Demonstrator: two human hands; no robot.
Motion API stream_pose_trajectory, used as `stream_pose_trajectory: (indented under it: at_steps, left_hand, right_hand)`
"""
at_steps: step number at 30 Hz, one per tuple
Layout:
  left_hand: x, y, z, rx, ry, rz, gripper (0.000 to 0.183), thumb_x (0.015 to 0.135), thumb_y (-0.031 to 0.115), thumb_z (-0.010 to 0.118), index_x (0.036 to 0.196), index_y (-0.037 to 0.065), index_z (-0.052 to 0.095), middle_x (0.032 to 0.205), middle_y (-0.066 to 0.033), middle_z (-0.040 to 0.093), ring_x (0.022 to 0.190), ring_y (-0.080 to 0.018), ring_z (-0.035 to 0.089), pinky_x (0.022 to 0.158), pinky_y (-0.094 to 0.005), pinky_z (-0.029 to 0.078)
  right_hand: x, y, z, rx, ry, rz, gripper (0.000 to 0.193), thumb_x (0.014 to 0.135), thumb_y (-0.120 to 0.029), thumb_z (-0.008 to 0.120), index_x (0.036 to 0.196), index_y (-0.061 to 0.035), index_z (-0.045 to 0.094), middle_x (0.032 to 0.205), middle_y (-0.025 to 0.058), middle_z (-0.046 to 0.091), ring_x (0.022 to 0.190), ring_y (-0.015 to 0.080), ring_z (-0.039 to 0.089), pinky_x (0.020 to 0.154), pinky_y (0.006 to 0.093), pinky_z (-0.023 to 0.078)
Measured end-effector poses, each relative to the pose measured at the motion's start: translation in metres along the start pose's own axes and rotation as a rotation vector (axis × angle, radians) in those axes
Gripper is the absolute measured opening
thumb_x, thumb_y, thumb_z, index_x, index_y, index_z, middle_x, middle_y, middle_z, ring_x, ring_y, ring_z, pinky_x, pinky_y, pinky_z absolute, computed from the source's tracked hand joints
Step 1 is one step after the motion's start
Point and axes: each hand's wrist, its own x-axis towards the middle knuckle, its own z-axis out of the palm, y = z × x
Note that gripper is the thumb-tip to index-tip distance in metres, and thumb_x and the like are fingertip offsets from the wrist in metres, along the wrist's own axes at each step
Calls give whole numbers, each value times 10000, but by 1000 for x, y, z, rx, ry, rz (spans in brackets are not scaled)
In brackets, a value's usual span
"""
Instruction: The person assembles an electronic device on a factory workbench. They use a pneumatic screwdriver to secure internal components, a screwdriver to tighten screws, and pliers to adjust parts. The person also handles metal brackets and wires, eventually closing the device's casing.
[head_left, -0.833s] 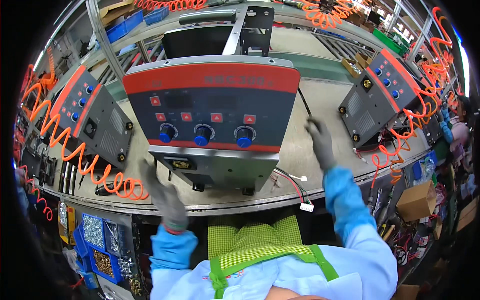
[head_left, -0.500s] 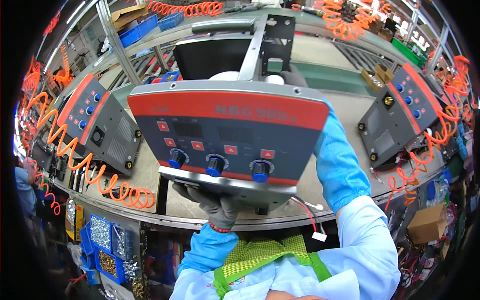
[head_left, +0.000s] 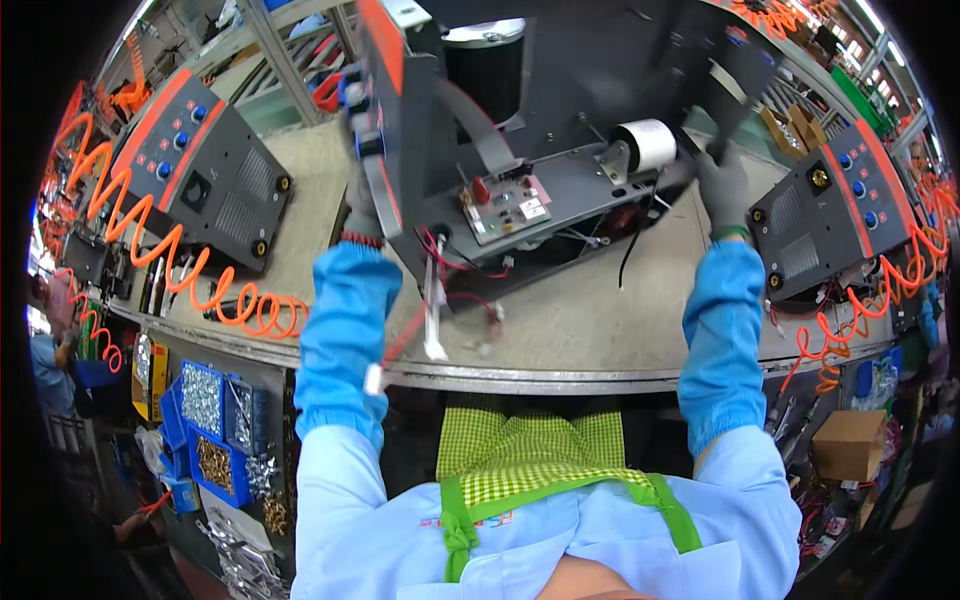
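An open welding machine [head_left: 590,185] is tilted above the bench in front of me, its insides facing me. Its front panel [head_left: 385,110] with blue knobs stands edge-on at the left. Inside sit a small circuit board [head_left: 510,208], a white cylinder [head_left: 650,146] and a black cylinder [head_left: 485,75]. Loose wires with white plugs [head_left: 434,345] hang toward me. My gloved left hand [head_left: 360,205] grips the front panel's lower side, fingers partly hidden behind it. With its fingers closed, my gloved right hand [head_left: 724,190] holds the blurred rear panel [head_left: 725,85].
Similar finished-looking machines stand left [head_left: 215,175] and right [head_left: 835,205] on the bench [head_left: 590,335]. Orange coiled hoses [head_left: 260,315] hang at both sides. Blue bins [head_left: 215,465] of screws sit below left, a cardboard box [head_left: 850,443] below right.
The machine has turned from its front panel facing me to its open side facing me. My left hand has moved from under it to the left; my right hand has come into view at the right.
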Motion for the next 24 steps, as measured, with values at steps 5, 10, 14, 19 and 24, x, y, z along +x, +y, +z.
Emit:
stream_pose_trajectory:
  at_steps: [5, 10, 14, 19, 24]
  left_hand:
    - [29, 24, 1, 201, -120, 86, 646, 952, 503, 388, 1405, 44, 344, 1253, -220, 535, 1164, -330, 521, 949, -390, 433]
    - [3, 48, -5, 394, -250, 165, 592, 954, 463, 415, 1369, 41, 408, 1214, -231, 568, 1143, -371, 540, 927, -382, 449]
    - [-68, 28, -44, 509, -185, 180, 543, 922, 387, 534, 1319, 20, 480, 1136, -216, 617, 1057, -321, 609, 896, -368, 472]
    - [-192, 50, -77, 448, -293, 84, 465, 912, 355, 555, 1221, 8, 566, 1132, -193, 631, 1032, -301, 623, 897, -369, 476]
    - [-257, 87, -162, 806, -525, -204, 482, 890, 417, 547, 1171, 28, 598, 1099, -194, 644, 1038, -354, 602, 892, -404, 471]
  right_hand:
    - [-74, -12, -42, -76, 133, 33, 260, 790, -192, 543, 962, 2, 561, 879, 222, 624, 844, 400, 604, 747, 458, 461]
    - [-72, -5, -49, -157, 92, 29, 367, 834, -227, 551, 1095, 30, 538, 924, 249, 609, 896, 399, 599, 794, 446, 458]
    - [-113, -42, -55, 60, 245, -95, 472, 873, -242, 612, 1254, 6, 486, 1184, 198, 544, 1013, 301, 587, 853, 395, 477]
    - [-224, -99, -21, 368, -223, -307, 453, 856, -157, 613, 1264, -4, 492, 1156, 149, 547, 936, 197, 584, 788, 302, 497]
    - [-273, -128, 51, 521, -680, 13, 537, 816, -231, 672, 1271, -21, 479, 1087, 120, 580, 827, 149, 589, 686, 294, 503]
